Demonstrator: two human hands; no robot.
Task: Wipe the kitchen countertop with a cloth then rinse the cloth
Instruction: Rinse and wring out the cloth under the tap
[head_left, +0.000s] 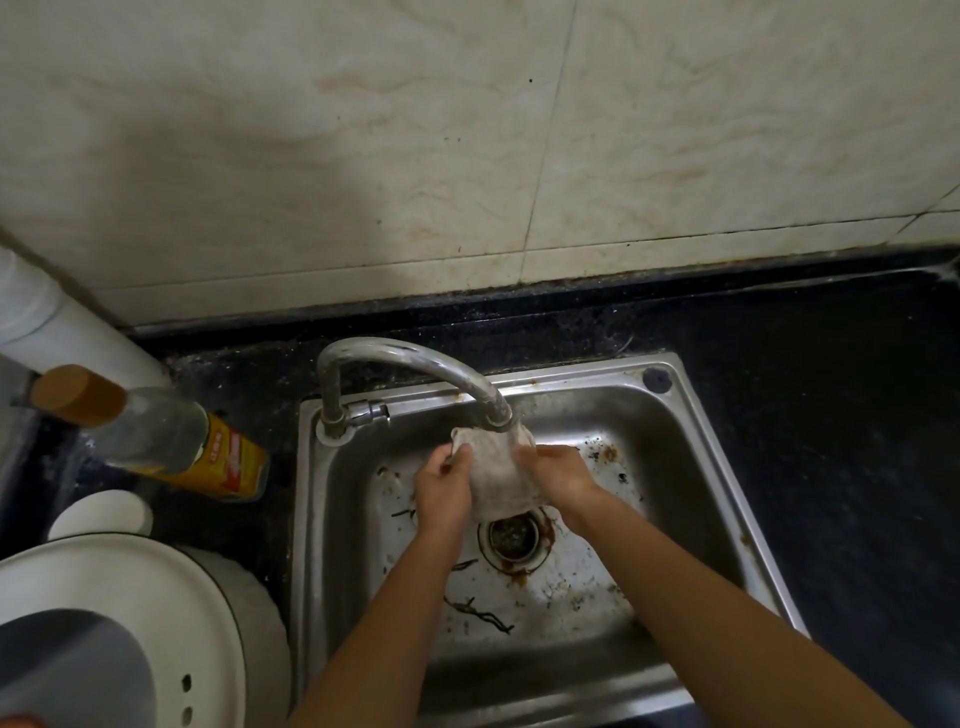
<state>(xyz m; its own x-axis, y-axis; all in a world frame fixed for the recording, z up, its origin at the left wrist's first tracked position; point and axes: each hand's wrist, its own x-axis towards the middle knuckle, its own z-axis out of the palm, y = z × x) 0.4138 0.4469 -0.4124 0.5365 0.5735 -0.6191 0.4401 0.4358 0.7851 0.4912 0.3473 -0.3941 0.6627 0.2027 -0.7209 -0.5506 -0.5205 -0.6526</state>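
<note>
Both hands were inside the stainless-steel rectangular sink basin (691, 441), holding a pale grey, bunched cloth (496, 475) between them. The left hand (441, 491) had its fingers curled closed around the cloth's left edge, and the right hand (558, 475) gripped the opposite edge in the same manner, thumb on top. The cloth sat directly between the two sets of fingers, its upper fold just beyond the fingertips and touching or nearly touching the outlet of the curved chrome tap spout (415, 364). Whether water was running could not be determined. Just nearer than the fingers, under the wrists, lay the round, rust-stained metal drain strainer (514, 538). Brown stains and dark stringy debris marked the basin floor around both forearms. Well left of the left fingers, on the black speckled stone countertop (831, 389), a clear glass bottle with a tan cap and yellow label (156, 436) appeared tilted. Nearer and left stood a white round appliance lid (130, 613). Beyond the fingertips rose the cream marbled wall tiles (363, 156).
</note>
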